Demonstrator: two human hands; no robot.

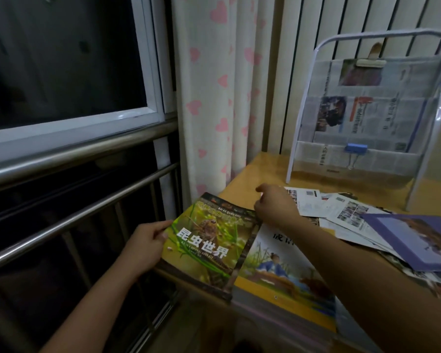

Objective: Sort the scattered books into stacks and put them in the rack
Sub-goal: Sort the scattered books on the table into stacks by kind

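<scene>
The left hand (145, 247) pinches the near-left edge of a green insect book (209, 240), which overhangs the table (250, 174) edge. The right hand (275, 202), fingers curled, grips the book's far corner. Beside it lie a yellow book (285, 281) and scattered papers (341, 212); the rack (367, 108) stands behind.

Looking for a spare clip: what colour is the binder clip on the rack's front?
Blue, with silver wire handles; the binder clip shows in the head view on the rack.

Window (61, 59): dark pane, white frame, upper left.
Railing (74, 154): steel bars below window.
Curtain (214, 93): white, pink hearts, beside table (250, 179).
</scene>
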